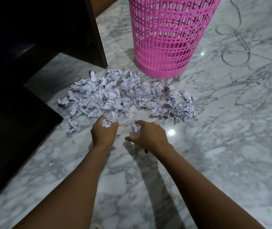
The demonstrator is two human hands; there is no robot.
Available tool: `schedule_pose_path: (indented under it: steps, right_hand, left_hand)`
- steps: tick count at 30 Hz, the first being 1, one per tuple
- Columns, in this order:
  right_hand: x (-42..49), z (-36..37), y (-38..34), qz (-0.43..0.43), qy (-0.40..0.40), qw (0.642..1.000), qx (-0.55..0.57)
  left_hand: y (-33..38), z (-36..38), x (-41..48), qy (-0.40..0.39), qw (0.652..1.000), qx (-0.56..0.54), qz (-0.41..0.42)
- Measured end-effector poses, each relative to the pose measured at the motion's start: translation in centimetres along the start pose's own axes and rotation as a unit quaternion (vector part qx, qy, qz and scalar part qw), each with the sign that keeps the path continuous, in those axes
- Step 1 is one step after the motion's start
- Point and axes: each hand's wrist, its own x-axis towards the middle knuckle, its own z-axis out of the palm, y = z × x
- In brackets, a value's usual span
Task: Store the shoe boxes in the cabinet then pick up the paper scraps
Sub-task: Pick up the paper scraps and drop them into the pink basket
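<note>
Grip check: the left grip (104,133) is closed, knuckles up, fingers curled round a crumpled scrap (106,123) that pokes out at the fingertips. The right grip (148,134) is half closed, fingers bent over a second scrap (136,128), thumb out sideways and low over the floor. I cannot tell whether that scrap is off the floor.

Both grips are on the person's side of the pink basket (165,47), well apart from it, with the paper scraps (115,95) between them and the basket. The pile's far edge lies just beside the basket's base. It spreads wide, more to the basket's left than to its right. The left grip is at the pile's near edge; the right grip is a little clear of it. A stray scrap (71,126) lies apart from the pile, far left of the basket and near the left grip. A small piece (118,136) lies on the floor between the two grips.

Scraps: white paper, bluish in this light, screwed into small wads, dark ink lines on many, brown stains on a few at the right.

Basket: upright, pink plastic, lattice wall, standing on the marble floor (231,129), which is grey-veined and glossy. Dark furniture (41,38) stands left of the basket.
</note>
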Motion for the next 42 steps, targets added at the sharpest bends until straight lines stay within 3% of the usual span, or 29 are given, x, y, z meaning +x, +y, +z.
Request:
schedule_pose_path:
  steps: [2, 6, 11, 16, 19, 24, 30, 37, 42]
  right_hand:
    - [0.2, 1.1, -0.4, -0.016, -0.021, 0.999, -0.042]
    - [0.0, 1.8, -0.2, -0.030, -0.029, 0.999, 0.003]
    - [0.2, 1.0, 1.1, -0.018, -0.023, 0.984, 0.173]
    - [0.1, -2.0, 2.2, 0.104, 0.094, 0.887, 0.439]
    - [-0.2, -4.3, 2.2, 0.144, 0.072, 0.844, 0.511]
    - [-0.4, -4.4, 2.5, 0.109, 0.068, 0.863, 0.488]
    - [-0.5, -3.0, 2.9, 0.078, 0.081, 0.908, 0.403]
    - [-1.2, -2.4, 2.6, 0.071, 0.087, 0.912, 0.394]
    - [-1.1, -3.9, 1.6, 0.051, 0.090, 0.917, 0.385]
  left_hand:
    - [0.0, -0.5, -0.4, -0.005, 1.000, -0.011, 0.002]
    - [-0.8, -0.8, -0.8, -0.016, 1.000, -0.008, -0.005]
    - [-1.8, -0.4, -0.8, -0.036, 0.999, 0.013, -0.023]
    - [-2.3, 0.1, -0.6, -0.074, 0.995, 0.055, -0.027]
    - [-2.3, 0.4, -0.4, -0.097, 0.984, 0.151, -0.015]
    - [-2.4, 1.4, -0.2, -0.110, 0.971, 0.214, -0.002]
    - [-2.6, 2.6, -0.5, -0.057, 0.972, 0.228, 0.007]
    - [-2.2, 3.1, 0.6, -0.007, 0.969, 0.248, -0.005]
    - [0.0, 2.8, 0.7, -0.018, 0.978, 0.208, 0.021]
